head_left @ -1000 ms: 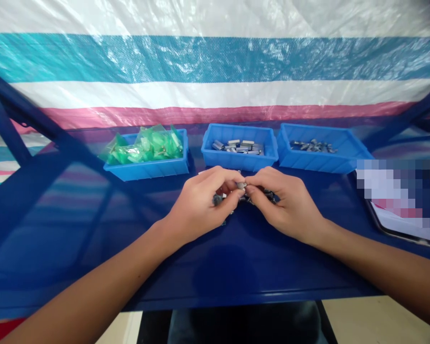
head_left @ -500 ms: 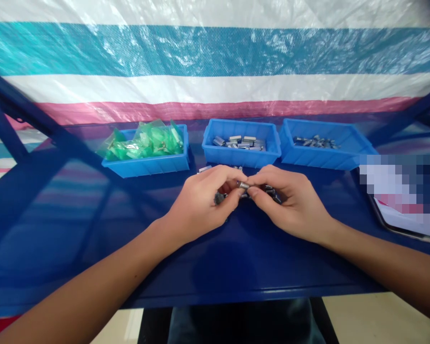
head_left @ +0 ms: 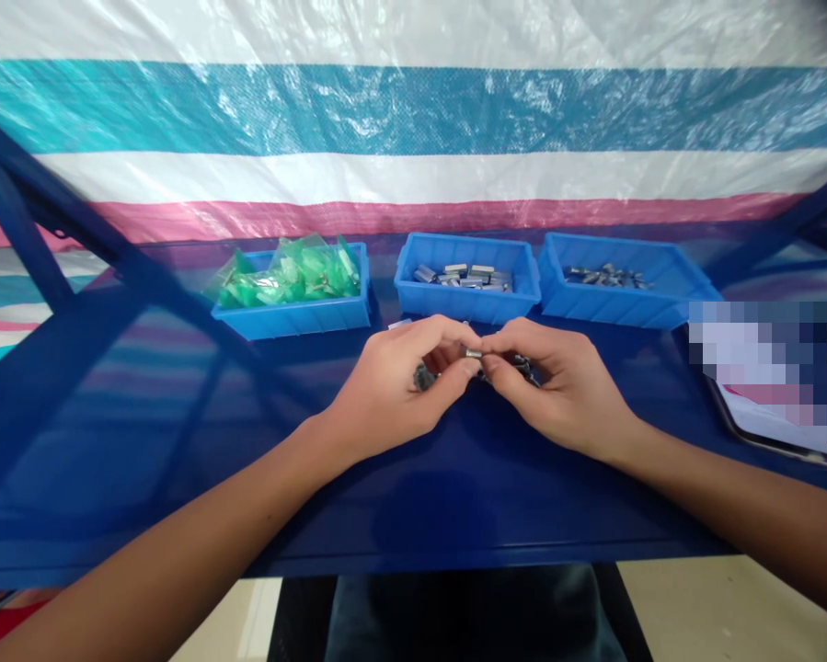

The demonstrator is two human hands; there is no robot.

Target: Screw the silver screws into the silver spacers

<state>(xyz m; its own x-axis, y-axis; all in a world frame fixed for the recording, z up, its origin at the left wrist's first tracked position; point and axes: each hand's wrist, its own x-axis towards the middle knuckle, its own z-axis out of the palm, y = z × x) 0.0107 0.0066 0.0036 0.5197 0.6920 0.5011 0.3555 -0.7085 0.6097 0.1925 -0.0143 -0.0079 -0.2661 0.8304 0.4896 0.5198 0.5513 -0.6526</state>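
A small silvery metal cylinder (head_left: pixel 472 352) is pinched between my two hands above the middle of the table. My left hand (head_left: pixel 406 382) grips its left side with thumb and forefinger. Fingertips of my right hand (head_left: pixel 555 382) close on its right end, where they hide part of it. Behind and under the hands lie several dark and shiny small metal parts (head_left: pixel 525 368), mostly covered by the fingers. More dark pieces (head_left: pixel 424 376) show beside my left palm; whether they are held or lie on the table I cannot tell.
Three blue bins stand in a row behind the hands: the left bin (head_left: pixel 295 317) with green plastic packets (head_left: pixel 303 271), the middle bin (head_left: pixel 465 305) with metal cylinders (head_left: pixel 478 276), the right bin (head_left: pixel 620 308) with small metal pieces (head_left: pixel 606 275). A phone-like device (head_left: pixel 772 405) lies at right.
The view has shifted slightly. Both hands stay together on the metal cylinder, which now lies a little more level between the fingertips.
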